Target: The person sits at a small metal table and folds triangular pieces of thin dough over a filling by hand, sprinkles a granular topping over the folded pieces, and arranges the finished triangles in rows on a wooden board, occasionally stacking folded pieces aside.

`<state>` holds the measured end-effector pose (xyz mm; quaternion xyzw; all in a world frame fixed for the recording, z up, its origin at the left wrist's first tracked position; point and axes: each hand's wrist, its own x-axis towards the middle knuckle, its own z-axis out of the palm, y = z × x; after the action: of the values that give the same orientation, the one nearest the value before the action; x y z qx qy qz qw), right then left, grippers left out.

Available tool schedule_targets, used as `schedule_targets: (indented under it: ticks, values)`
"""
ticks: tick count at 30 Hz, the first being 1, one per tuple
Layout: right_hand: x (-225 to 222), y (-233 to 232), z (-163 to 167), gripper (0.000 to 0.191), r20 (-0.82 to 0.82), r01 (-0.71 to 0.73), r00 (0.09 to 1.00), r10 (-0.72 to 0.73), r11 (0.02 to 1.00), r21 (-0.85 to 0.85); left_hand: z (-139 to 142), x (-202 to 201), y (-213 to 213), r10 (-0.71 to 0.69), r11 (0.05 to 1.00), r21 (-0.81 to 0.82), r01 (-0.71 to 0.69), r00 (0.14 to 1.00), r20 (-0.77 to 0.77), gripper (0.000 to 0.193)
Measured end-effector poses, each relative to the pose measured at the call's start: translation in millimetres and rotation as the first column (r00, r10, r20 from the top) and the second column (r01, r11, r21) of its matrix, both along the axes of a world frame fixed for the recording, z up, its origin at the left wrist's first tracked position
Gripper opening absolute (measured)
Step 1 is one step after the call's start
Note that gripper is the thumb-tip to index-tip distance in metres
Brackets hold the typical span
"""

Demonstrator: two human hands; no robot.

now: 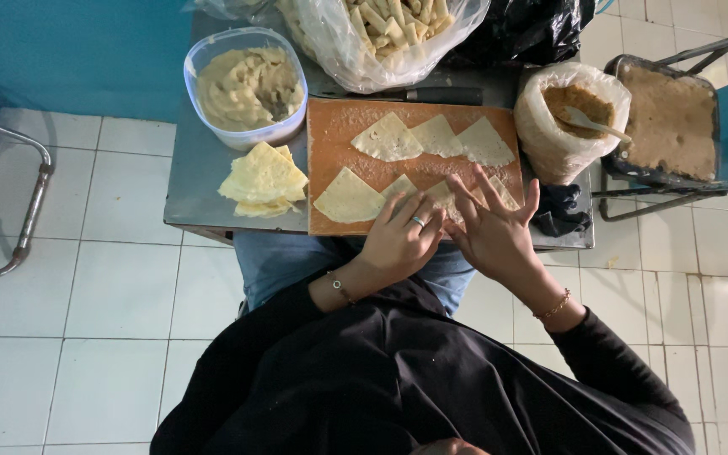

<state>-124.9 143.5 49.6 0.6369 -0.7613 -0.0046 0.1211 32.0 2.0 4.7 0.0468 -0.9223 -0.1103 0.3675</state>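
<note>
White tiled floor [120, 295] — teal wall [69, 50]

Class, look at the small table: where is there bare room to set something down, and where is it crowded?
Bare metal shows at the table's left edge, below the tub of filling and left of the wrapper stack. The orange board is crowded with wrappers and both hands, left, right. Bags crowd the far side.

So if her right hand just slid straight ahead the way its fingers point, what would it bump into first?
Probably the triangular wrapper at the far right of the orange board; the right hand points up toward it. Depth is hard to judge.
</note>
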Motion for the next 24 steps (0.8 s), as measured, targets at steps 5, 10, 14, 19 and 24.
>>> schedule_targets:
  ticks: [5, 10, 14, 19, 24]
  values:
    - [-2.0, -2.4, -2.4, 0.061, -0.132, 0.020, 0.991, -0.020, 1.000, -0.001, 0.8, 0.4, -0.6, 0.005, 1.000, -0.003, -0.005, 1.000, -0.012, 0.031]
    - [1.8, 3.4, 6.3, 0.063, 0.046, 0.086, 0.995, -0.083, 0.994, -0.063, 3.3, -1.1, -2.1, 0.004, 1.000, -0.021, -0.004, 1.000, -0.017, 0.029]
    - [10.3, 5.9, 9.4, 0.058, 0.147, 0.093, 0.986, -0.074, 0.987, -0.133, 4.0, 0.1, -3.0, -0.022, 0.999, -0.027, 0.020, 0.998, -0.053, 0.031]
    - [22.0, -7.7, -6.2, 0.043, 0.088, 0.043, 0.995, -0.035, 0.996, -0.084, 2.2, 2.0, -3.9, -0.055, 0.998, 0.025, 0.056, 0.998, -0.007, 0.036]
    - [22.4, -6.2, -13.0, 0.045, 0.114, 0.064, 0.992, -0.055, 0.995, -0.076, -0.9, 2.5, -4.5, -0.077, 0.996, 0.042, 0.077, 0.997, 0.009, 0.041]
